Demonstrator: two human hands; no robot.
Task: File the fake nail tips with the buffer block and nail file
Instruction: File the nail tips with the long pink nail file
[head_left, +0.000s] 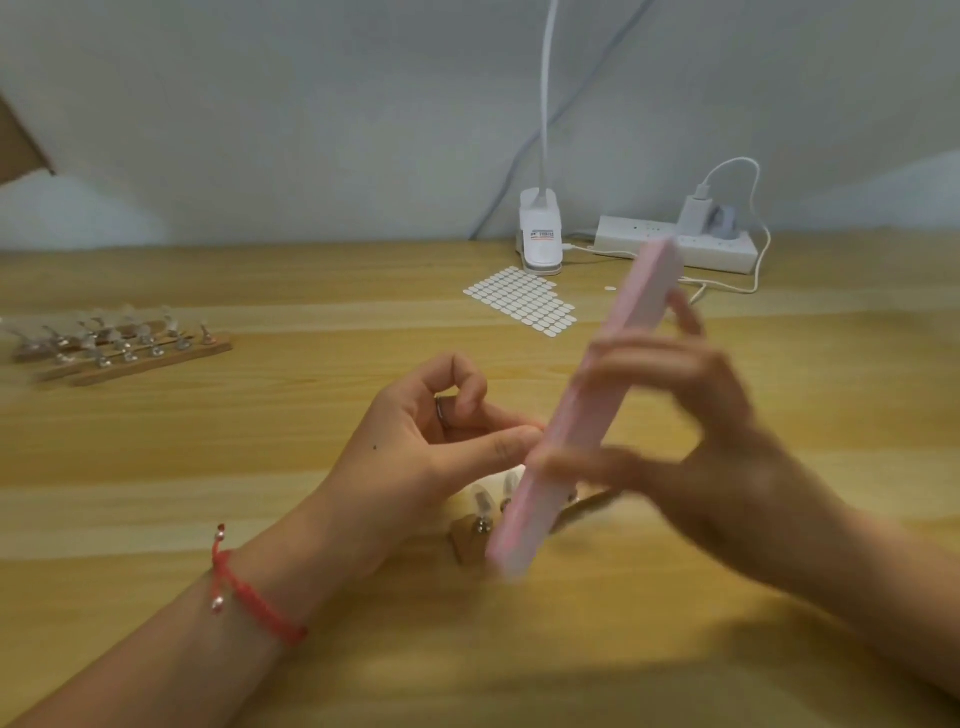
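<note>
Pink buffer block (639, 322), gripped by the right hand (691, 431), touches the left hand (415, 441), fingers (498, 447) pinching probably a hidden nail tip. A slip may scrape skin.

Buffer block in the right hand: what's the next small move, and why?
Probably draw the buffer block in a short stroke across where fingertips of the left hand meet it; what they hold is hidden. The right hand grips the block, tilted, above the nail tips on their stand.
</note>
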